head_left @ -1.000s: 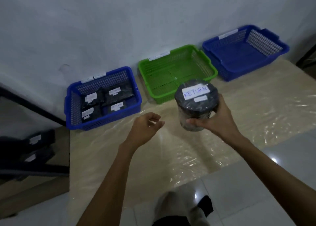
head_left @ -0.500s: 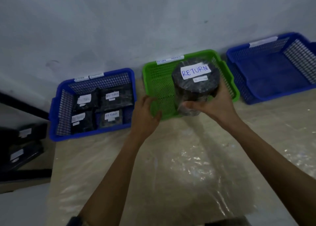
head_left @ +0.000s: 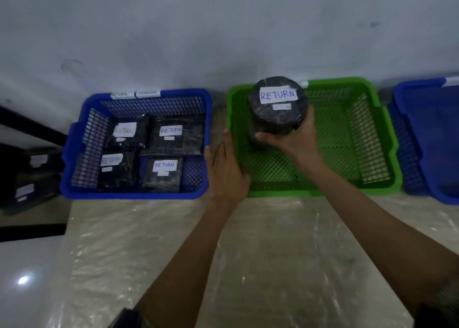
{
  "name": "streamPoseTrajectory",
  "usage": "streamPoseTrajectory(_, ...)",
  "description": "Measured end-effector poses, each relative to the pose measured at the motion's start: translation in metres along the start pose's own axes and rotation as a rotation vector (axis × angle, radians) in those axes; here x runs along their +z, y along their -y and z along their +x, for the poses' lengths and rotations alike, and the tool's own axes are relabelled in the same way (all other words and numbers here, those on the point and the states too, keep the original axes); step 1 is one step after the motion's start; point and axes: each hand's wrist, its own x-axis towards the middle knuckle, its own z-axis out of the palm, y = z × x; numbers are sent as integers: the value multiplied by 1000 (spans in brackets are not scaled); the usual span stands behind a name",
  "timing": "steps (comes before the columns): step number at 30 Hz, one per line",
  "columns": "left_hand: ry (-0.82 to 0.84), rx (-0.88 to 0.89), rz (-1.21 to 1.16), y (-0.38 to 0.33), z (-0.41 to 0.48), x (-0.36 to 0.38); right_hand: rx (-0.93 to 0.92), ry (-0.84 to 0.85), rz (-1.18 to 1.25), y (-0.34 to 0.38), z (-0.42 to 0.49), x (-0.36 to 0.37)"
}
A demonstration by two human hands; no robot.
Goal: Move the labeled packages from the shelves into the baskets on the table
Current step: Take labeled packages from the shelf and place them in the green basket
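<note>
My right hand grips a round black package with a white RETURN label, held over the left part of the green basket. My left hand lies flat with straight fingers in the gap between the green basket's left wall and the left blue basket, touching the green rim. The left blue basket holds several flat black packages labeled RETURN. The green basket's floor shows nothing in it.
A second blue basket stands at the right edge, partly cut off. The table is covered in shiny plastic film. Dark shelves with more labeled black packages sit at the far left. A white wall runs behind the baskets.
My right hand has carried the round package forward over the green basket. My left hand has moved up to the green basket's left wall. The camera has come closer to the baskets.
</note>
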Motion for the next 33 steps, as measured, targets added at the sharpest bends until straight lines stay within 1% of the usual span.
streamPoseTrajectory(2,-7,-5,79,0,0,3,8,5,3,-10,10,9)
streamPoseTrajectory(4,-21,14,224,0,0,5,10,-10,-16,-16,18,15)
streamPoseTrajectory(6,1,0,259,-4,1,4,14,-37,-32,-19,26,21)
streamPoseTrajectory(8,62,-48,176,-8,0,-1,18,-55,-32,-21,33,26)
streamPoseTrajectory(10,134,-126,32,-12,-1,-4,12,-65,-16,-22,41,31)
streamPoseTrajectory(14,145,-185,-78,-11,-1,-5,4,-61,-50,-24,48,40)
streamPoseTrajectory(18,154,-179,-144,-8,1,-4,-13,-105,-44,-26,44,51)
streamPoseTrajectory(22,162,-176,-191,-9,1,-6,-33,-87,-92,-30,37,57)
streamPoseTrajectory(26,169,-188,-198,-10,0,-7,-39,-70,-118,-34,36,54)
streamPoseTrajectory(33,184,-193,-218,-10,0,-8,-49,-95,-136,-34,37,55)
